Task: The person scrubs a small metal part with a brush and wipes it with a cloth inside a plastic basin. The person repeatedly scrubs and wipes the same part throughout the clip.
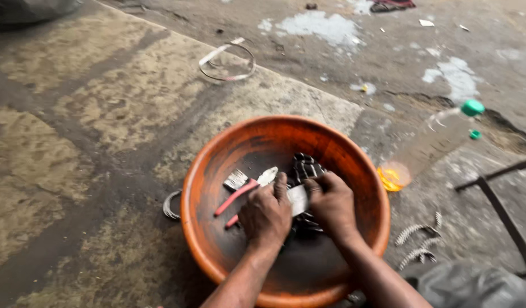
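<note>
Gripping a flat grey metal piece (298, 199) — left hand (266, 214), right hand (333, 203) clenched on it; oily, dark-smeared.

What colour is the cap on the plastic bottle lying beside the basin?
Green, clearest in the head view: the cap tops the plastic bottle.

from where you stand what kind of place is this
Probably an outdoor roadside repair spot. Both hands, left hand and right hand, work on a grimy metal part in an orange basin on stained concrete ground, with springs lying nearby.
</note>
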